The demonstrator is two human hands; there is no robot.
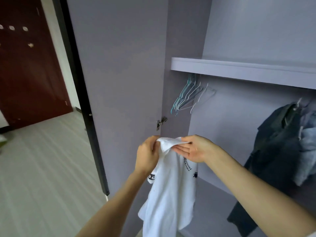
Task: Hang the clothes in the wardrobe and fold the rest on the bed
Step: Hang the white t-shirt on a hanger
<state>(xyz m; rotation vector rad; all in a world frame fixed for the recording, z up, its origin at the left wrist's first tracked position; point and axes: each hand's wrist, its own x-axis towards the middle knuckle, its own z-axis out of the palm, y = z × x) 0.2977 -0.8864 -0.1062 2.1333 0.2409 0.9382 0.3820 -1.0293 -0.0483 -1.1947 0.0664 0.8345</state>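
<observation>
The wardrobe (248,40) is stood open so its rail can be reached. Dark garments (277,144) are already hung at the right, spare hangers (186,98) bunched at the left. A white T-shirt (169,194) is held up before it, pinched at its top edge by the left hand (147,155) and between the thumb and flat fingers of the right hand (193,148), probably to find the neck for a hanger.
</observation>
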